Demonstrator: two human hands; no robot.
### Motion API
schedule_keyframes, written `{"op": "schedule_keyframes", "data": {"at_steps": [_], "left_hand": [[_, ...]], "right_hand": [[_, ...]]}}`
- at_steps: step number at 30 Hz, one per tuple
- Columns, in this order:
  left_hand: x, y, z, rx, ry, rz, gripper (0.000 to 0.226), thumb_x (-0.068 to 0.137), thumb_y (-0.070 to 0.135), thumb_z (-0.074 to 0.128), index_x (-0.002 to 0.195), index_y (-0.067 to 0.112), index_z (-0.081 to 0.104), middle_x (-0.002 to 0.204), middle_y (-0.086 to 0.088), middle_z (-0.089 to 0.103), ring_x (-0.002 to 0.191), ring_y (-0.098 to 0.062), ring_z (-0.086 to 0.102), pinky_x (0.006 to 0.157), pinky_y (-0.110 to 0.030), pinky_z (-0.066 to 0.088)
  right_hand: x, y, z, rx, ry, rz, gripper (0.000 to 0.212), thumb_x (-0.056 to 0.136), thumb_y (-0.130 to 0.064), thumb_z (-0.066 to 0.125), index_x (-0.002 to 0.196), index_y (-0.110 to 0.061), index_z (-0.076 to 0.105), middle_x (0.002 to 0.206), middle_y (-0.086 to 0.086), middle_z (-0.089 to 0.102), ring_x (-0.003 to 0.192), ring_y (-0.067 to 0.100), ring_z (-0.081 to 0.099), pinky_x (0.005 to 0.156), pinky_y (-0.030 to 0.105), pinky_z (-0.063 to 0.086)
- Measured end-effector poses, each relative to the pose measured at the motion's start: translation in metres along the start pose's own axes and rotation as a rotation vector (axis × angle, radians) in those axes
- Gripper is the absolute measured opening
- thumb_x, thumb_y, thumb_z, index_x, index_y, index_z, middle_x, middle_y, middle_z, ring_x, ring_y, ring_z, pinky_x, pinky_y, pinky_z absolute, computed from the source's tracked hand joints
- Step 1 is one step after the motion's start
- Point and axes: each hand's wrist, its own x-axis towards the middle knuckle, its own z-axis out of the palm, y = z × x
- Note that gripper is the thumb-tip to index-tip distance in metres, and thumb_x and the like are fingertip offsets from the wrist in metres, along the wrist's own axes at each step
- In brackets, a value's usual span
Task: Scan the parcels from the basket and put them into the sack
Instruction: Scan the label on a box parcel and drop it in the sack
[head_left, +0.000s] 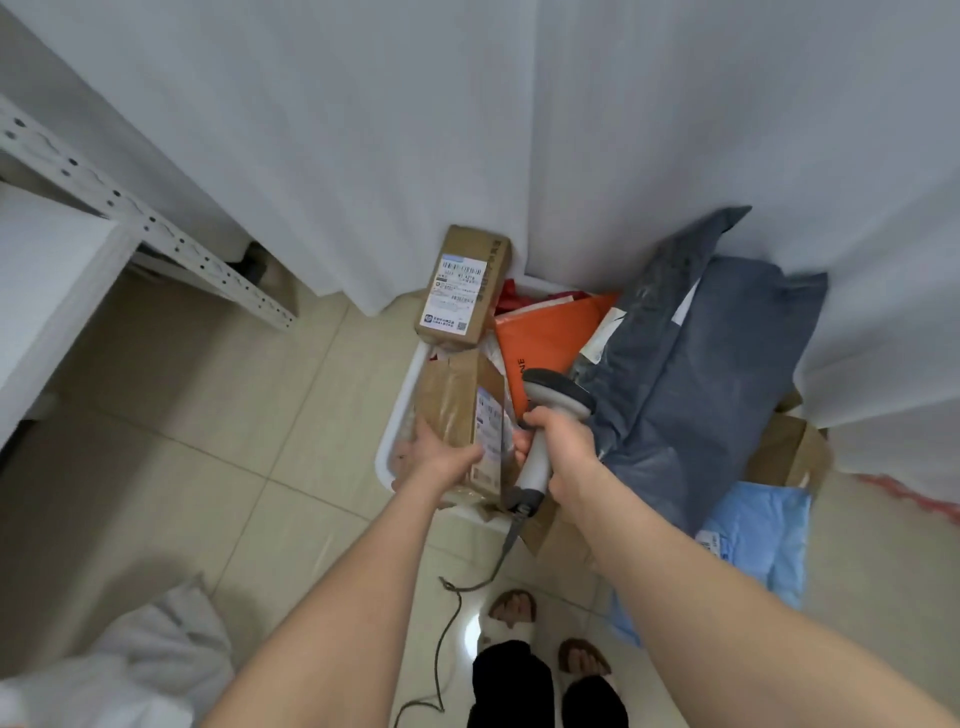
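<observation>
Gripping a taped cardboard parcel (460, 415) at its near end, the left hand (436, 457) holds it over the near end of the white basket (397, 421), fingers grasping the box, label turned toward the scanner. The right hand (563, 447) has its fingers clenched round the handle of the grey scanner (556, 397); the scanner head sits just beside the label. The scanner cable (457, 597) trails across the tiled floor. A second labelled box (462, 286) stands at the basket's far end, beside an orange mailer (550, 332) and grey-blue bags (691, 374). White fabric (156, 660) lies on the floor, lower left.
</observation>
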Motion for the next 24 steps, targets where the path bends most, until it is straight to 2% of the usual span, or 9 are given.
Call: {"op": "schedule_keyframes", "data": {"at_steps": [3, 5, 10, 12, 14, 17, 20, 22, 24], "left_hand": [[-0.025, -0.001, -0.041, -0.365, -0.112, 0.113, 0.088, 0.063, 0.039, 0.069, 0.144, 0.03, 0.035, 0.129, -0.001, 0.055, 0.111, -0.022, 0.058, 0.092, -0.032, 0.049], [-0.048, 0.002, -0.077, -0.546, -0.168, 0.144, 0.075, 0.074, 0.028, 0.067, 0.143, 0.027, 0.038, 0.126, 0.002, 0.06, 0.104, -0.018, 0.062, 0.081, -0.029, 0.052], [-0.124, 0.022, -0.163, -0.725, -0.24, 0.154, 0.042, 0.085, 0.023, 0.059, 0.126, 0.03, 0.051, 0.09, 0.006, 0.073, 0.069, -0.009, 0.071, 0.05, -0.023, 0.052], [-0.155, 0.029, -0.19, -0.73, -0.254, 0.161, 0.037, 0.086, 0.03, 0.059, 0.123, 0.029, 0.054, 0.081, 0.01, 0.073, 0.069, -0.007, 0.069, 0.05, -0.024, 0.05], [-0.187, 0.033, -0.213, -0.757, -0.294, 0.169, 0.038, 0.086, 0.037, 0.06, 0.122, 0.028, 0.055, 0.089, 0.009, 0.072, 0.081, -0.013, 0.065, 0.057, -0.029, 0.047], [-0.233, 0.032, -0.239, -0.782, -0.307, 0.2, 0.044, 0.082, 0.036, 0.068, 0.121, 0.029, 0.051, 0.1, 0.004, 0.066, 0.09, -0.019, 0.061, 0.061, -0.041, 0.051], [-0.269, 0.023, -0.261, -0.928, -0.216, 0.232, 0.046, 0.079, 0.023, 0.074, 0.12, 0.027, 0.053, 0.098, -0.001, 0.068, 0.088, -0.023, 0.066, 0.06, -0.041, 0.057], [-0.287, 0.014, -0.273, -0.997, -0.118, 0.266, 0.051, 0.08, 0.016, 0.073, 0.122, 0.03, 0.049, 0.097, 0.0, 0.068, 0.086, -0.023, 0.067, 0.058, -0.039, 0.058], [-0.303, 0.002, -0.283, -1.032, -0.02, 0.294, 0.061, 0.08, 0.013, 0.072, 0.131, 0.032, 0.044, 0.1, 0.001, 0.065, 0.089, -0.024, 0.066, 0.06, -0.04, 0.058]], "right_hand": [[-0.025, -0.005, -0.005, 0.014, 0.025, -0.011, 0.007, 0.084, -0.001, 0.06, 0.078, 0.001, 0.058, 0.052, 0.013, 0.058, 0.034, 0.016, 0.051, 0.038, 0.021, 0.045], [-0.051, -0.013, -0.004, 0.029, 0.026, -0.017, 0.008, 0.086, -0.002, 0.062, 0.079, 0.0, 0.058, 0.056, 0.013, 0.06, 0.039, 0.016, 0.053, 0.041, 0.022, 0.046], [-0.134, -0.049, 0.005, 0.003, -0.034, -0.083, 0.01, 0.081, -0.007, 0.07, 0.079, -0.003, 0.061, 0.065, 0.009, 0.063, 0.052, 0.017, 0.057, 0.053, 0.028, 0.051], [-0.169, -0.067, 0.01, -0.024, -0.115, -0.122, 0.02, 0.078, -0.011, 0.075, 0.093, -0.003, 0.063, 0.075, 0.01, 0.069, 0.06, 0.018, 0.063, 0.058, 0.029, 0.053], [-0.203, -0.081, 0.013, -0.059, -0.175, -0.182, 0.038, 0.076, -0.017, 0.079, 0.106, -0.006, 0.058, 0.091, 0.012, 0.071, 0.075, 0.022, 0.067, 0.066, 0.032, 0.055], [-0.25, -0.097, 0.013, -0.091, -0.242, -0.262, 0.035, 0.076, -0.016, 0.08, 0.102, -0.01, 0.057, 0.095, 0.011, 0.07, 0.083, 0.026, 0.069, 0.072, 0.038, 0.058], [-0.293, -0.107, 0.014, -0.155, -0.301, -0.338, 0.023, 0.08, -0.013, 0.076, 0.086, -0.013, 0.054, 0.083, 0.008, 0.068, 0.073, 0.023, 0.067, 0.058, 0.032, 0.053], [-0.319, -0.11, 0.015, -0.193, -0.316, -0.368, 0.018, 0.082, -0.011, 0.072, 0.092, -0.009, 0.056, 0.078, 0.009, 0.067, 0.062, 0.02, 0.063, 0.059, 0.032, 0.055], [-0.344, -0.109, 0.016, -0.201, -0.416, -0.371, 0.014, 0.087, -0.008, 0.066, 0.097, -0.003, 0.058, 0.07, 0.011, 0.065, 0.048, 0.016, 0.058, 0.053, 0.029, 0.052]]}}
